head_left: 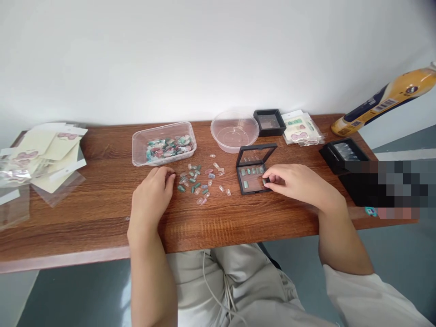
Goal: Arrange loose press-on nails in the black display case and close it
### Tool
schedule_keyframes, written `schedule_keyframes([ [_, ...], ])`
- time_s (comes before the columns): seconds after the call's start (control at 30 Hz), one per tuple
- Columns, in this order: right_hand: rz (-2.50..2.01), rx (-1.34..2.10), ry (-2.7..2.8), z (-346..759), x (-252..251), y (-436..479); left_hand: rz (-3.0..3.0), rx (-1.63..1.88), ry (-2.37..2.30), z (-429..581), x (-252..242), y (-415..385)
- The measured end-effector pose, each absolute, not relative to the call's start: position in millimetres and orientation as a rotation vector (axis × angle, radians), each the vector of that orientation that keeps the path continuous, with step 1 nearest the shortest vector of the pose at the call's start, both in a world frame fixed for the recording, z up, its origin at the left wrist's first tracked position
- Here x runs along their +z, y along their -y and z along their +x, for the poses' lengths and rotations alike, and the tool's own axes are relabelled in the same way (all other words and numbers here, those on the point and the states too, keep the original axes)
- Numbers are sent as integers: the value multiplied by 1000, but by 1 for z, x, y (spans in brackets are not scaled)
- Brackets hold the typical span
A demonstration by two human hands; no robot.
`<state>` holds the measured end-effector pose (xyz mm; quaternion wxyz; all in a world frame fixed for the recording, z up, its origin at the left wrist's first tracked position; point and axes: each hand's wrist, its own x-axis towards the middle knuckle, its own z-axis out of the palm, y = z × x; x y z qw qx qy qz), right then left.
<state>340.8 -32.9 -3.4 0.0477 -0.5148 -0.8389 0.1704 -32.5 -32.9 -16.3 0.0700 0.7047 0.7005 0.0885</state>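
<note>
Two hands, one wooden counter (102,236). Left hand (151,200): fingers (166,179) loosely curled, knuckles up, heel of the hand toward the counter's near edge; anything inside the curl impossible to make out. Just beside those fingertips, to the right, loose press-on nails (199,181), roughly thirty, in green, pink and clear tones, too scattered for an exact count.

Right hand (296,186): thumb and forefinger pressed together on one pale green press-on nail (264,181), at the lower right corner of an open black display box (254,169). Other fingers bent above the box's edge, partly hiding the nail. About six more nails in the box base, in two uneven rows; pale marks in the raised clear lid, either nails or reflections, impossible to tell.

Farther from both hands: one clear rectangular plastic tub (163,143), heaped with a jumble of nails past counting; one round clear plastic bowl (234,131); one small black box (269,122), just behind the open one; one more black box (344,154), with pale nails under its clear lid. Two piles of cards in cellophane packets: one at the counter's left end (47,154), one at the back right (301,127). One yellow bottle (384,100), tilted, cut off by the frame's right edge. At the right end, a pixelated patch (388,186) hiding whatever lies there; a small teal object (371,211) below it, hard to make out.
</note>
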Motion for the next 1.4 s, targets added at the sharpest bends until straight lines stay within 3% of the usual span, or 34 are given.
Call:
schedule_keyframes([
  [1.4,-1492,336,2483,338,-7,39,2187,231,-1832,-29,-17,36],
])
